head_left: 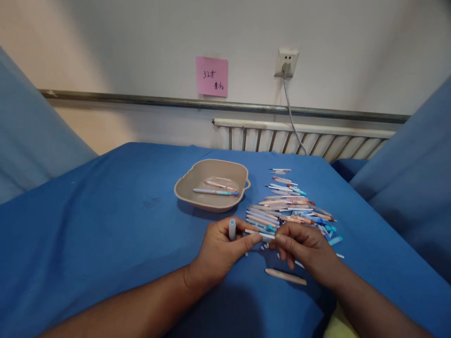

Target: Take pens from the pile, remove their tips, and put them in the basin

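Observation:
My left hand is closed around a pale grey-blue pen barrel, whose open end points up. Its thumb and forefinger also pinch one end of a thin white pen refill. The refill's other end is between the closed fingertips of my right hand. Just beyond both hands lies a pile of pens and pen parts in blue, peach and white. A cream pen barrel rests on the cloth below my right hand. Small white bits lie between the hands, partly hidden.
A beige basin holding two assembled pens stands left of the pile. Blue cloth covers the table. Behind it are a radiator, a metal rail, and a socket with a plugged-in cable.

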Demonstrator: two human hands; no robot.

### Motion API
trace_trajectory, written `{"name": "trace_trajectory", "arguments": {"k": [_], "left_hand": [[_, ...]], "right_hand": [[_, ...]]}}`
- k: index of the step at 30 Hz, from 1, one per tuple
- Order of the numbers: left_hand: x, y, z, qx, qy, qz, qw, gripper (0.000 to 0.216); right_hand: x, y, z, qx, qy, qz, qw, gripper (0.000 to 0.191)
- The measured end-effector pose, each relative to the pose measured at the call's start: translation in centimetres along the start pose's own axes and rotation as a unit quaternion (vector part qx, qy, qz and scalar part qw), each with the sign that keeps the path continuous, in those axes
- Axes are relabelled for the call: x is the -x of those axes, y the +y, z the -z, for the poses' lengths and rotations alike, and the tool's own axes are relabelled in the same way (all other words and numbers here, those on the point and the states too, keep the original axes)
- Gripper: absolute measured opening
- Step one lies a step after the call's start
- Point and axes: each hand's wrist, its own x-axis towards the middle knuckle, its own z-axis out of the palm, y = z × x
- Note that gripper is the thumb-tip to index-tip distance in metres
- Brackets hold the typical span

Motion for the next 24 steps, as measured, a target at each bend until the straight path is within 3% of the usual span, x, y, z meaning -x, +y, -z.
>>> {"name": "trace_trajectory", "arguments": {"k": [8,24], "left_hand": [[-0.11,-0.14,0.03,-0.006,-0.013,-0.014,1.0,0.016],[-0.06,-0.55,-0.02,-0.013,-0.007,-0.021,1.0,0.014]], "right_hand": [[0.19,0.22,-0.14,0.003,-0.038,-0.018,0.999,0.033],[0.08,0.1,-0.41,-0.003,-0.011,0.016,1.0,0.022]]}}
